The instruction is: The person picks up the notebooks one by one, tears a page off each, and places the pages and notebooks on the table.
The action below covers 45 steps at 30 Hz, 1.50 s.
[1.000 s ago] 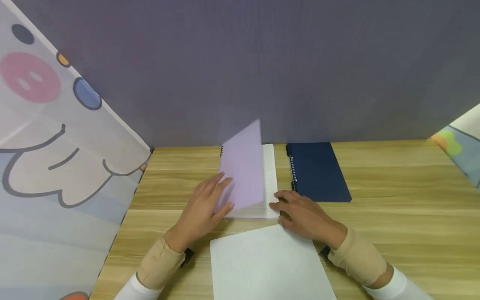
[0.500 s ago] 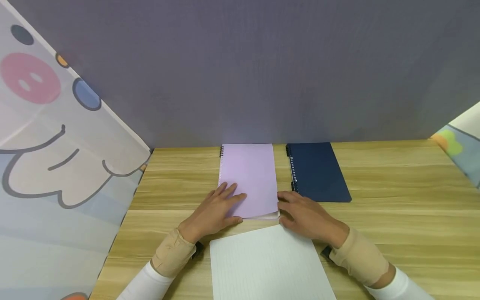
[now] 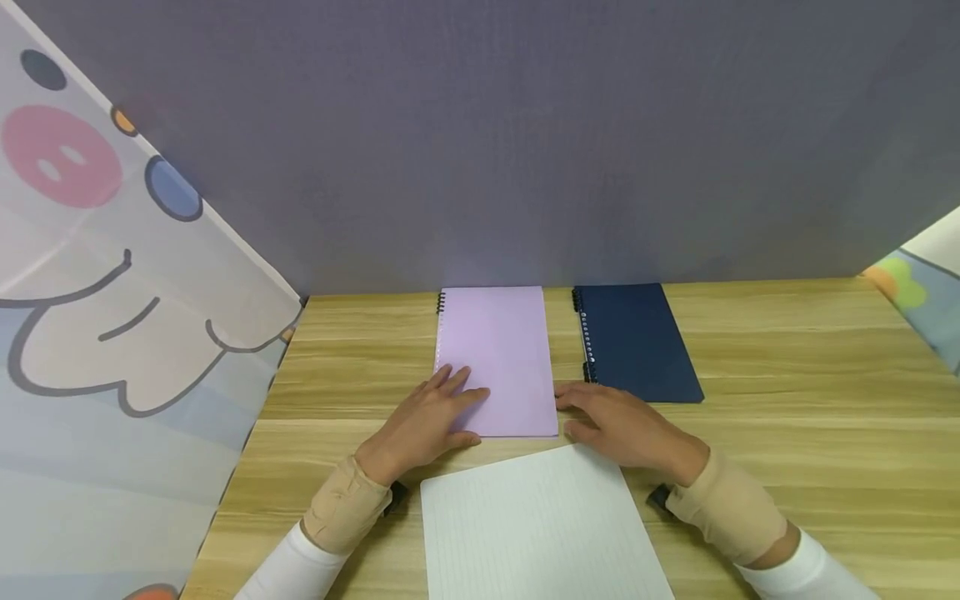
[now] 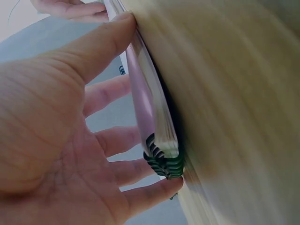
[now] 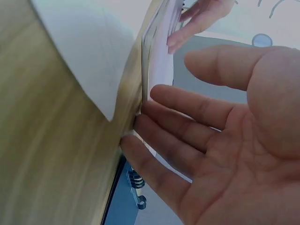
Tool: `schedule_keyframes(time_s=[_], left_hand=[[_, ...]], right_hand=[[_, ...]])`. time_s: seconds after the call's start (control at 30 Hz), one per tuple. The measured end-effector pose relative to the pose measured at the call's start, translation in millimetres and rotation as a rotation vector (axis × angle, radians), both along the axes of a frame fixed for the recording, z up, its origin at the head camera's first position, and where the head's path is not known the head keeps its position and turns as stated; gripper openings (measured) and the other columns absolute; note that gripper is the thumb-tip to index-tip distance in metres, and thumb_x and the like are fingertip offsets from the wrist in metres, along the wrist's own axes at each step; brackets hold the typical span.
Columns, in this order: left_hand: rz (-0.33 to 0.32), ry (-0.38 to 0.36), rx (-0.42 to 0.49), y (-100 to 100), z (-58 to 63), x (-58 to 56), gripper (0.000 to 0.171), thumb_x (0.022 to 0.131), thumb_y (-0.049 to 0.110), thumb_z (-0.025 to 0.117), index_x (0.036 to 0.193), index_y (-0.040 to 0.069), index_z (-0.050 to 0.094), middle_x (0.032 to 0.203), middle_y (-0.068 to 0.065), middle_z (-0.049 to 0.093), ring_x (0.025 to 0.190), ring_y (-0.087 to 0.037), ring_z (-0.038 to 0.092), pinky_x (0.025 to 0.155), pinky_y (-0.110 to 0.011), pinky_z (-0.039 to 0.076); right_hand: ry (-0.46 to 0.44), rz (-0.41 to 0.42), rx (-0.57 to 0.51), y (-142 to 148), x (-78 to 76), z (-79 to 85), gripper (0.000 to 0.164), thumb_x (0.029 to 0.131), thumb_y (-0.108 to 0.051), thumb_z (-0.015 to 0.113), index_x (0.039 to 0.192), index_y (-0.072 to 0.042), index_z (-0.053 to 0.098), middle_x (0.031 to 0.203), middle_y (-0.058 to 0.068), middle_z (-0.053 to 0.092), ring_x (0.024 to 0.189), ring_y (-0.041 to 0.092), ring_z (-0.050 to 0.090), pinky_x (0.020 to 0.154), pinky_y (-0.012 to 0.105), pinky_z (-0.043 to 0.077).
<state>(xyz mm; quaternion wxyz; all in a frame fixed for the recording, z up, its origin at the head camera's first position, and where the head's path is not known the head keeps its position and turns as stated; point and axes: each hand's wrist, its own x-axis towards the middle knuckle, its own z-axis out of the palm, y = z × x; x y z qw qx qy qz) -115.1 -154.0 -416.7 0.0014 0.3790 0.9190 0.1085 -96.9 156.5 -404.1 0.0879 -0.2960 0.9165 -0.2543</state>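
Note:
A lilac spiral notebook (image 3: 498, 342) lies with its cover down flat on the wooden table. My left hand (image 3: 420, 425) rests with spread fingers on the lower left of that cover. In the left wrist view its thumb (image 4: 105, 44) is by the notebook's near edge, and the outer finger lies beside the black coil (image 4: 164, 164). My right hand (image 3: 630, 425) stands at the notebook's right edge, holding nothing. The right wrist view shows its fingers (image 5: 173, 136) extended, with fingertips at the edge and table. A lined white sheet (image 3: 540, 525) lies nearest me, one corner by the right hand.
A navy ring-bound notebook (image 3: 637, 342) lies to the right of the lilac one, just beyond my right hand. A grey panel (image 3: 480, 150) rises along the table's back edge. At the left hangs a cartoon-printed cloth (image 3: 112, 333).
The raised lilac cover has come down to the right and now lies flat over the pages. My left hand moved slightly right and down; the right hand shifted a little right.

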Motion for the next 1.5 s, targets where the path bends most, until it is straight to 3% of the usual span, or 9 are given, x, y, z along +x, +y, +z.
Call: schedule_keyframes(time_s=[0.13, 0.23, 0.37, 0.5, 0.67, 0.87, 1.0, 1.27, 1.5], left_hand=[[-0.004, 0.009, 0.010, -2.3, -0.7, -0.3, 0.062, 0.078, 0.043, 0.067, 0.131, 0.014, 0.050, 0.136, -0.024, 0.038, 0.128, -0.037, 0.032, 0.103, -0.045, 0.018], [-0.003, 0.002, 0.022, -3.2, -0.6, 0.0, 0.062, 0.078, 0.043, 0.067, 0.131, 0.014, 0.051, 0.136, -0.024, 0.038, 0.129, -0.037, 0.031, 0.103, -0.044, 0.018], [0.001, -0.020, 0.024, -3.3, 0.4, 0.1, 0.062, 0.078, 0.043, 0.066, 0.131, 0.014, 0.050, 0.137, -0.023, 0.037, 0.129, -0.037, 0.030, 0.103, -0.046, 0.018], [0.046, -0.059, 0.001, -2.9, 2.3, 1.1, 0.061, 0.080, 0.046, 0.064, 0.132, 0.018, 0.049, 0.141, -0.018, 0.034, 0.130, -0.040, 0.027, 0.098, -0.054, 0.022], [0.082, -0.067, -0.011, 0.8, 7.7, 6.2, 0.065, 0.080, 0.056, 0.059, 0.134, 0.023, 0.046, 0.143, -0.012, 0.033, 0.132, -0.038, 0.024, 0.097, -0.057, 0.021], [-0.033, -0.107, -0.044, 10.0, 14.6, 18.5, 0.094, 0.065, 0.070, 0.061, 0.142, 0.025, 0.033, 0.149, -0.012, 0.021, 0.137, -0.035, 0.009, 0.102, -0.055, 0.007], [-0.065, -0.133, -0.097, 11.0, 13.0, 21.6, 0.106, 0.056, 0.067, 0.068, 0.145, 0.025, 0.027, 0.151, -0.014, 0.012, 0.137, -0.036, 0.004, 0.102, -0.054, 0.006], [-0.021, -0.199, -0.076, -0.5, 13.1, 11.5, 0.093, 0.058, 0.053, 0.075, 0.140, 0.028, 0.038, 0.150, -0.010, 0.017, 0.137, -0.035, 0.010, 0.101, -0.055, 0.010], [0.010, -0.190, -0.102, -10.4, 19.5, 5.5, 0.084, 0.062, 0.049, 0.075, 0.137, 0.027, 0.043, 0.148, -0.009, 0.024, 0.136, -0.033, 0.015, 0.102, -0.050, 0.011]], right_hand=[[-0.006, -0.008, -0.032, 0.6, -1.6, 1.8, 0.030, 0.091, -0.028, 0.053, 0.119, -0.017, 0.058, 0.126, -0.005, 0.052, 0.117, 0.015, 0.045, 0.093, 0.035, 0.034], [0.005, -0.039, -0.090, 1.4, -3.6, 4.3, 0.022, 0.091, -0.026, 0.053, 0.111, -0.018, 0.060, 0.110, -0.009, 0.058, 0.100, 0.009, 0.053, 0.082, 0.029, 0.041], [0.035, -0.112, -0.184, 8.5, -9.9, 9.5, 0.012, 0.091, -0.023, 0.054, 0.099, -0.020, 0.062, 0.090, -0.011, 0.060, 0.078, 0.003, 0.054, 0.067, 0.024, 0.043], [0.079, -0.208, -0.208, 25.6, -19.6, 14.2, 0.010, 0.092, -0.027, 0.053, 0.095, -0.022, 0.062, 0.083, -0.008, 0.060, 0.069, 0.004, 0.053, 0.059, 0.026, 0.042], [0.068, -0.316, -0.200, 49.7, -32.5, 17.6, 0.016, 0.094, -0.030, 0.049, 0.096, -0.019, 0.061, 0.086, -0.002, 0.059, 0.069, 0.012, 0.052, 0.060, 0.031, 0.042], [0.008, -0.400, -0.168, 67.9, -40.2, 19.9, 0.023, 0.096, -0.031, 0.045, 0.101, -0.014, 0.060, 0.093, 0.001, 0.060, 0.077, 0.017, 0.053, 0.064, 0.034, 0.042], [-0.011, -0.415, -0.155, 72.7, -42.1, 20.0, 0.027, 0.095, -0.035, 0.044, 0.102, -0.014, 0.060, 0.095, 0.002, 0.060, 0.082, 0.017, 0.054, 0.067, 0.034, 0.042], [0.010, -0.415, -0.090, 85.7, -50.5, 11.6, 0.025, 0.095, -0.032, 0.045, 0.102, -0.012, 0.060, 0.094, 0.001, 0.059, 0.081, 0.017, 0.054, 0.069, 0.035, 0.042], [-0.083, -0.427, -0.055, 100.1, -54.3, 10.8, 0.031, 0.095, -0.036, 0.043, 0.108, -0.010, 0.057, 0.105, 0.006, 0.053, 0.091, 0.021, 0.052, 0.075, 0.038, 0.041]])
